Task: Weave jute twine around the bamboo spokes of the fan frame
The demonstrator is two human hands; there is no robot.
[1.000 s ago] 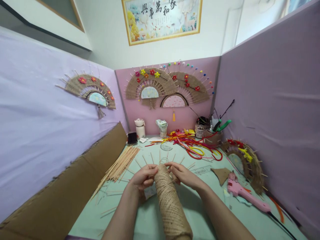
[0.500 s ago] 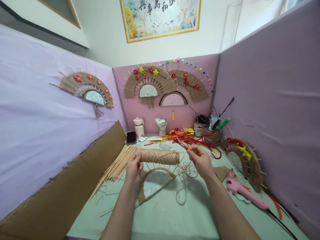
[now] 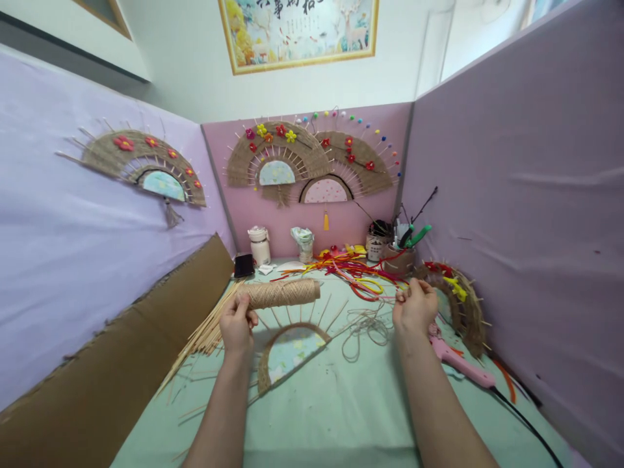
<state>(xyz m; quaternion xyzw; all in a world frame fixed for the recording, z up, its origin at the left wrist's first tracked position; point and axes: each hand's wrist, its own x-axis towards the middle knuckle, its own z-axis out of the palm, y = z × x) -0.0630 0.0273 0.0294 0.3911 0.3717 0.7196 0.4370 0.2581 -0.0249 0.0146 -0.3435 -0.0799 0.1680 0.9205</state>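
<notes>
My left hand (image 3: 237, 322) grips the near end of a spool of jute twine (image 3: 285, 293), held level above the table. My right hand (image 3: 415, 307) pinches the loose end of the twine (image 3: 366, 324), which hangs in slack loops between the hands down to the green table (image 3: 331, 403). Below the spool lies a half-round fan frame (image 3: 287, 344) with a patterned paper centre, a twine-wrapped rim and thin sticks radiating from it.
A bundle of thin bamboo sticks (image 3: 214, 325) lies at the left beside a cardboard sheet (image 3: 121, 364). A pink glue gun (image 3: 458, 364) and a finished fan (image 3: 463, 305) are at the right. Coloured pipe cleaners (image 3: 355, 273) and tool pots (image 3: 397, 250) stand at the back.
The spool went from upright between both hands to level in the left hand. My right hand has drawn twine off to the right, and the hands are farther apart.
</notes>
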